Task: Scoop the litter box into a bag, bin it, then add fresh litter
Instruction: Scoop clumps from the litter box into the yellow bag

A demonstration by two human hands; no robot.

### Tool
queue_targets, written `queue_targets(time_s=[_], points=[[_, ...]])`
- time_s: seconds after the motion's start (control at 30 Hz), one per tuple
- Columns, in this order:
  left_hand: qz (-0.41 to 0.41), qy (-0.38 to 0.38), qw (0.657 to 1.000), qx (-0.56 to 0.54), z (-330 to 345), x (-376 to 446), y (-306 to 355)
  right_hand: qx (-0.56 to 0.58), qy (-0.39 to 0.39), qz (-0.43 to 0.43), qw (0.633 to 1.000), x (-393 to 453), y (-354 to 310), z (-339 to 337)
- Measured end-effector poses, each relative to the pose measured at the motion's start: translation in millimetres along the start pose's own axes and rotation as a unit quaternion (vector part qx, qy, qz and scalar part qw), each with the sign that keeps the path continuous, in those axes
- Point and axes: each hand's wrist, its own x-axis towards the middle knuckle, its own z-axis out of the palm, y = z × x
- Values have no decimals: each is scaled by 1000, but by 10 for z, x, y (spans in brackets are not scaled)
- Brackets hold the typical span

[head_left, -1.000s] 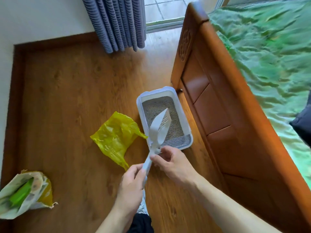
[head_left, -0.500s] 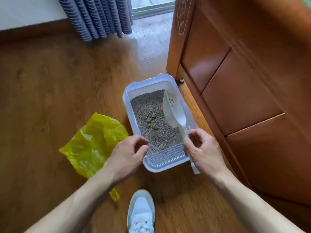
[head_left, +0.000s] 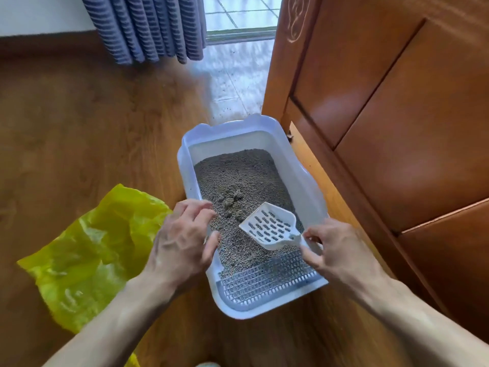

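A pale blue litter box (head_left: 309, 186) sits on the wooden floor, filled with grey litter (head_left: 238, 173) and a few clumps (head_left: 230, 201) near the middle. My left hand (head_left: 182, 239) grips the box's left rim. My right hand (head_left: 336, 250) pinches the handle of a white slotted scoop (head_left: 271, 226), which hangs flat just above the litter at the near right. A crumpled yellow plastic bag (head_left: 87, 255) lies flat on the floor left of the box.
A wooden bed frame (head_left: 383, 115) stands right against the box's right side. A blue striped curtain (head_left: 145, 25) hangs at the back, with a tiled threshold (head_left: 235, 75) beyond. The box's near end has a grated step (head_left: 267, 284).
My left hand let go of the scoop and took the box's left rim. My right hand brought the scoop down over the litter. The camera came closer to the box.
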Motion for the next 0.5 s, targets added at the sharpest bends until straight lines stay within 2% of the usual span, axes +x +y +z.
queue_targets(time_s=[0.33, 0.5], points=[[-4, 30, 1000, 2, 117, 22, -71, -73, -73, 7, 995, 158, -237, -11], [-17, 44, 999, -14, 122, -50, -74, -32, -95, 27, 995, 200, -303, 111]])
